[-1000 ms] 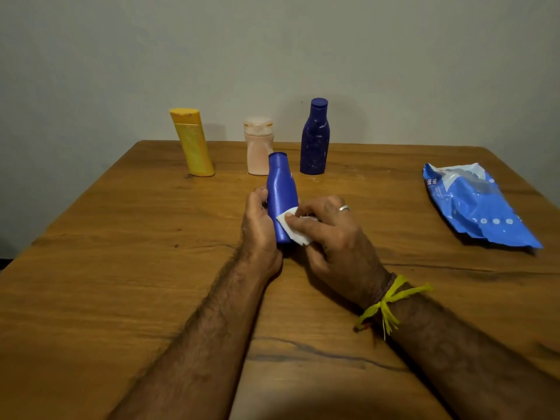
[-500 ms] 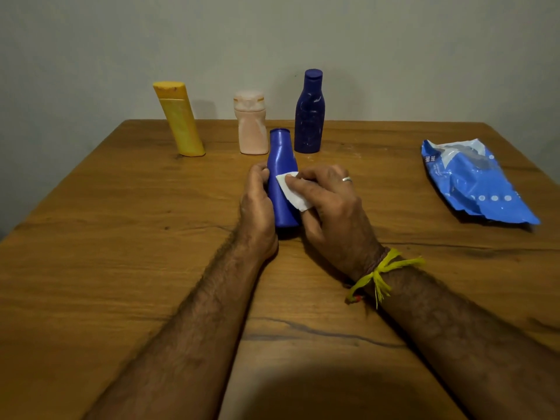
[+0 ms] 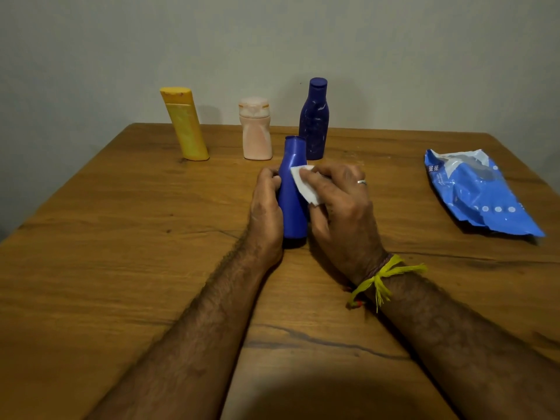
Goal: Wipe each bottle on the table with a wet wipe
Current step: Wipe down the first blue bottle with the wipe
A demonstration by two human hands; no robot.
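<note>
A bright blue bottle (image 3: 292, 204) stands upright in the middle of the wooden table (image 3: 121, 237). My left hand (image 3: 266, 207) grips its left side, fingers curled round the body. My right hand (image 3: 339, 213) holds a white wet wipe (image 3: 304, 184) and presses it against the bottle's right shoulder. Behind, near the table's far edge, stand a yellow bottle (image 3: 185, 125), a pale pink bottle (image 3: 256, 130) and a dark blue bottle (image 3: 314, 119).
A blue pack of wet wipes (image 3: 475, 195) lies at the right side of the table. A grey wall rises right behind the far edge. A yellow thread is tied round my right wrist.
My right hand has slid the wipe up the bright blue bottle, from near its base to its shoulder. My left hand keeps its hold on the bottle.
</note>
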